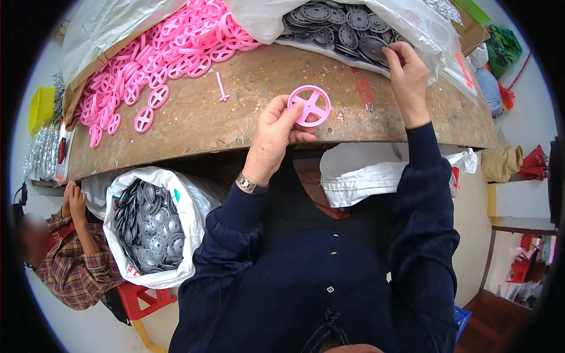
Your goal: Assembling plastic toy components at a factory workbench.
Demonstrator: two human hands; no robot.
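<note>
Between the thumb and fingers of my left hand [275,132] is a pink plastic spoked wheel [309,106], held up over the near edge of the table. My right hand [406,73] reaches to the back right, its thumb and fingers pinching a dark grey plastic disc [373,48] at the edge of a heap. That heap of grey discs [329,23] lies in the mouth of a white sack [432,47]. A large pile of pink wheels [170,50] spreads over the table's back left. One loose pink wheel [144,119] lies near its front.
A white sack [191,229] full of grey discs stands below the table at left, near a red stool [144,301]. A seated person in a checked shirt [79,267] is beyond it. A small pink stick [222,87] and scattered bits lie on the brown tabletop [194,126].
</note>
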